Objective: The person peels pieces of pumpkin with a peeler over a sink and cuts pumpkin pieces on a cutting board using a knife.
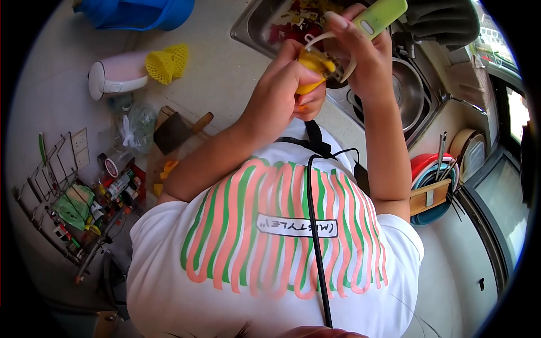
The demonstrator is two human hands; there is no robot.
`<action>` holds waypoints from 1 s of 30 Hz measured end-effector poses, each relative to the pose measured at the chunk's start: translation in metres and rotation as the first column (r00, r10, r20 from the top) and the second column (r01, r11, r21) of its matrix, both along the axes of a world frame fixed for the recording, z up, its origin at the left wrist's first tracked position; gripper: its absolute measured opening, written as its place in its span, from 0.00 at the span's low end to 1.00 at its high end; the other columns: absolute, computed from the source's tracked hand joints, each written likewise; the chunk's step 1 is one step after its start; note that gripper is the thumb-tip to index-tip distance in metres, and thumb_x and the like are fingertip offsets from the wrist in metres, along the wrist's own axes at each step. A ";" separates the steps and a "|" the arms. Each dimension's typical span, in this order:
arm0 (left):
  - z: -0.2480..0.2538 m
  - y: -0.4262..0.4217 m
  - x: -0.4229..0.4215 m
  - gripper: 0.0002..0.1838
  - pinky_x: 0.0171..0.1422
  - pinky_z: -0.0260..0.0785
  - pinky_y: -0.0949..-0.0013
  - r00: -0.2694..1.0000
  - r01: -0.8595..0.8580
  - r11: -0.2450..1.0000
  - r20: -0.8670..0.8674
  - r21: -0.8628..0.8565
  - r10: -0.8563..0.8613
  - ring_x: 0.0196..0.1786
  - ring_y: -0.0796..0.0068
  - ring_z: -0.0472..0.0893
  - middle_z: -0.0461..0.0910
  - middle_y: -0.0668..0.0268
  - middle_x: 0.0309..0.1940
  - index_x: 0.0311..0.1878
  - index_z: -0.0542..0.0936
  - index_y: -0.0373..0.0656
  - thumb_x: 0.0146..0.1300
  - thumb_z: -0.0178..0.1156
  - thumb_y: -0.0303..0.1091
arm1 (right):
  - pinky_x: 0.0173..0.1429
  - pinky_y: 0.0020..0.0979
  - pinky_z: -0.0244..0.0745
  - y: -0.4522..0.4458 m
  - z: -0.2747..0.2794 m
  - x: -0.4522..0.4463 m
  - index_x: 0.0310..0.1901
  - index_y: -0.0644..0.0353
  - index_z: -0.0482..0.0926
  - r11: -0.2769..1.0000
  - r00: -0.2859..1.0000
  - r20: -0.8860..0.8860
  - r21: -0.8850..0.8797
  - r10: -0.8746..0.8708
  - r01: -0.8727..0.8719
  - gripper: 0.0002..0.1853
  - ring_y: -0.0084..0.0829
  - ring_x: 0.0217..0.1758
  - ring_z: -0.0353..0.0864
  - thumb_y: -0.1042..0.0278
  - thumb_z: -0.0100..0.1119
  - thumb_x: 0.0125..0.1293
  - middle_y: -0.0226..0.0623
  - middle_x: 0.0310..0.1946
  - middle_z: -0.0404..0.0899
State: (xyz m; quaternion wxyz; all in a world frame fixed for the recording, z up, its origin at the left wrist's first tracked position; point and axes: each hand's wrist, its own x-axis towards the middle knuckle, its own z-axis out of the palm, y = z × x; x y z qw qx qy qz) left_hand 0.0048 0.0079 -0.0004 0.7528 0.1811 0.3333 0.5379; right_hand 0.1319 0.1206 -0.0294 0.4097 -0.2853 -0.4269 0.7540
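My left hand (287, 84) is wrapped round a yellow-orange piece of produce (309, 87) near the sink's front edge. My right hand (366, 59) grips a peeler (383, 17) with a light green handle and a whitish frame. The peeler's head is against or very close to the piece; the exact contact is hard to make out. Beneath and beyond both hands, a steel sink (248, 28) holds reddish and yellowish peelings (287, 31).
At the left are a pink-and-white kettle (119, 73), yellow foam netting (166, 63), a blue container (138, 14), a cleaver (173, 133) and a rack of bottles (73, 197). A steel basin (408, 93) and stacked colored bowls (431, 169) stand at the right.
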 end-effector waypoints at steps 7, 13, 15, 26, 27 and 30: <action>0.016 0.003 0.003 0.10 0.25 0.52 0.76 0.993 -0.086 0.996 -0.083 -0.005 0.085 0.22 0.81 0.59 0.62 0.66 0.24 0.47 0.62 0.46 0.62 0.43 0.31 | 0.33 0.19 0.64 0.051 -0.071 0.035 0.36 0.61 0.78 0.909 0.834 0.462 0.404 -0.303 0.106 0.08 0.16 0.28 0.72 0.65 0.61 0.66 0.28 0.31 0.81; -0.003 0.013 0.002 0.11 0.25 0.52 0.76 0.997 -0.068 0.988 -0.040 -0.136 0.063 0.23 0.80 0.59 0.64 0.65 0.27 0.48 0.61 0.44 0.62 0.43 0.27 | 0.29 0.20 0.61 0.011 0.003 0.005 0.32 0.56 0.72 0.996 0.999 0.052 -0.085 -0.016 0.020 0.11 0.15 0.24 0.67 0.65 0.65 0.63 0.21 0.24 0.70; -0.002 0.015 0.006 0.10 0.25 0.52 0.76 0.996 -0.078 0.988 -0.057 -0.135 0.071 0.23 0.80 0.58 0.63 0.65 0.27 0.46 0.61 0.45 0.62 0.43 0.27 | 0.35 0.19 0.67 0.003 -0.006 0.001 0.35 0.58 0.73 1.000 0.999 0.038 0.000 -0.013 0.013 0.11 0.16 0.30 0.73 0.64 0.66 0.62 0.25 0.28 0.74; -0.004 0.018 0.010 0.06 0.19 0.45 0.77 0.997 -0.066 0.995 0.038 -0.080 0.070 0.17 0.83 0.53 0.57 0.71 0.19 0.39 0.59 0.53 0.61 0.42 0.29 | 0.32 0.19 0.64 0.011 -0.018 0.000 0.32 0.57 0.74 0.996 1.000 0.018 -0.082 0.021 -0.019 0.08 0.16 0.26 0.69 0.66 0.64 0.62 0.24 0.25 0.73; -0.005 0.018 0.010 0.06 0.19 0.45 0.77 0.995 -0.067 0.994 0.066 -0.081 0.072 0.16 0.83 0.53 0.57 0.71 0.19 0.39 0.59 0.53 0.61 0.42 0.29 | 0.31 0.19 0.63 0.013 -0.020 0.000 0.32 0.57 0.74 0.996 0.999 0.029 -0.092 0.022 -0.019 0.08 0.16 0.25 0.69 0.67 0.64 0.62 0.24 0.24 0.72; -0.016 0.018 0.008 0.07 0.19 0.45 0.78 0.986 -0.097 0.986 0.121 -0.133 0.114 0.16 0.83 0.52 0.57 0.70 0.19 0.40 0.60 0.53 0.60 0.42 0.29 | 0.29 0.19 0.62 0.015 -0.023 -0.007 0.31 0.57 0.74 0.961 0.997 -0.065 -0.275 -0.032 0.013 0.08 0.15 0.24 0.69 0.67 0.64 0.62 0.24 0.23 0.73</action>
